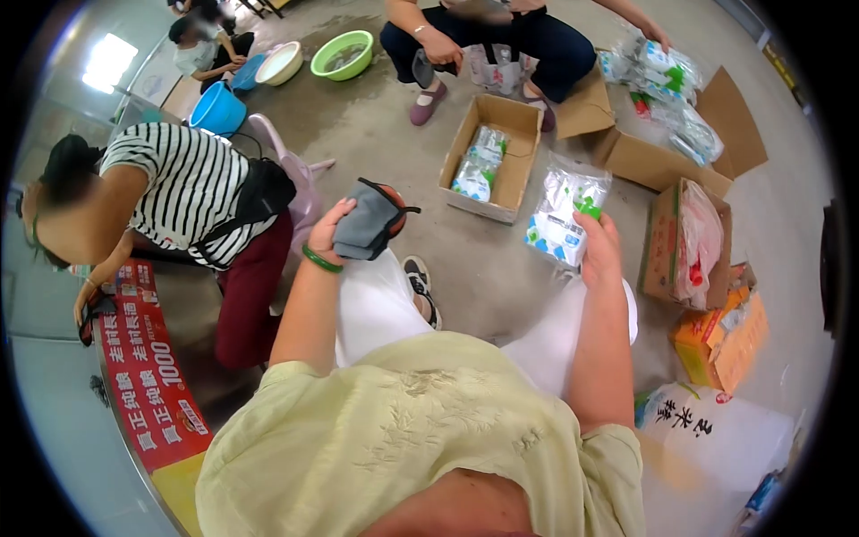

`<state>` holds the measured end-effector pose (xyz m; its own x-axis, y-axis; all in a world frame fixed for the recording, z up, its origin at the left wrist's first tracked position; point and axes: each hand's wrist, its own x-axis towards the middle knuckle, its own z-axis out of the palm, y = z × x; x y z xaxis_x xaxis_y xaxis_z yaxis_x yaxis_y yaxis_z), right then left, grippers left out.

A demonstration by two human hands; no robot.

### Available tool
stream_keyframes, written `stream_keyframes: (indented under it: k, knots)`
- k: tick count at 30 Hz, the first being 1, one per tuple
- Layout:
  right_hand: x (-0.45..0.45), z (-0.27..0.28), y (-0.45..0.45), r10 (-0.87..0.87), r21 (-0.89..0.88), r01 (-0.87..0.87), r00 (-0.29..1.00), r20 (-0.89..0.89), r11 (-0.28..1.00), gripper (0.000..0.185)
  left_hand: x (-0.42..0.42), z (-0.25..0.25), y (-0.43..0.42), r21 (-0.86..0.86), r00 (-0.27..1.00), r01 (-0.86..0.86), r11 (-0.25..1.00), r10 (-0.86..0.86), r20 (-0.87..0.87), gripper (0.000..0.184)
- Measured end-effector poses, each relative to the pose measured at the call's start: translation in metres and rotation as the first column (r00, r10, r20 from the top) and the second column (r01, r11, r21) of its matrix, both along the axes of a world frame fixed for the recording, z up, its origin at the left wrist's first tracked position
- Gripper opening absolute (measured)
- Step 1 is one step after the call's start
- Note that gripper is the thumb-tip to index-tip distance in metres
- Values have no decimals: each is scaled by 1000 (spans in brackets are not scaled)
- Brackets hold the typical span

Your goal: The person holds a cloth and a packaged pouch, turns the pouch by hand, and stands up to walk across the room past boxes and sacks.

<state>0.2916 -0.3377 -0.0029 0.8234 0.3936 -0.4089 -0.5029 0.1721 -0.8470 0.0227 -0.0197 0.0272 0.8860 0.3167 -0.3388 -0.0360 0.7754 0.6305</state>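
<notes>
Nearest you on the right lay a white sack [716, 438] with black characters, and beyond it an orange box [716, 345]. Your left hand [326, 234] was curled around a grey fabric piece [362, 224] with black edging, held up above your left knee; some fingers were hidden behind it. Your right hand [601, 249] pinched a clear plastic packet [557, 215] with blue-and-green print by its near right edge. The two were well apart, the fabric piece outside the packet; whether anything was inside that packet, you could not tell.

To your left, a co-worker in a striped shirt [183, 170] reached over a red printed sheet [152, 358]. Right of your packet stood a carton [662, 242] holding a pink plastic bag [701, 233]. Just beyond your hands, an open cardboard carton [483, 208] held a few similar packets [481, 163], and a larger carton [662, 166], far right, held a heap of bagged goods [667, 76]. Judging by that, the work seemed partway along: packets lay boxed, while your pair remained in hand.

Farther off sat another co-worker [573, 45], and far left, a green basin [344, 55].
</notes>
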Motion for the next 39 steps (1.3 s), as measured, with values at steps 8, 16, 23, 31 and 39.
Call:
stream_keyframes:
  k: [8,16,23,31,39]
  knots:
    - [-1,0,5,-15,-133,23,998,62,991,37,-2,-5,3,-120,984,119,986,-101,146,34]
    - [0,-8,7,-29,-41,29,1000,5,999,35,2,-11,3,70,999,2,998,-5,48,36]
    - [5,-13,1,2,-30,-3,999,-36,1000,34,-2,10,-9,66,994,14,998,-21,104,39]
    - [13,-24,-2,-49,-1,49,998,-38,999,34,0,-8,4,39,995,16,999,-19,99,37]
    - [6,8,6,16,213,40,967,-255,976,35,-3,-10,4,58,999,-17,998,14,37,40]
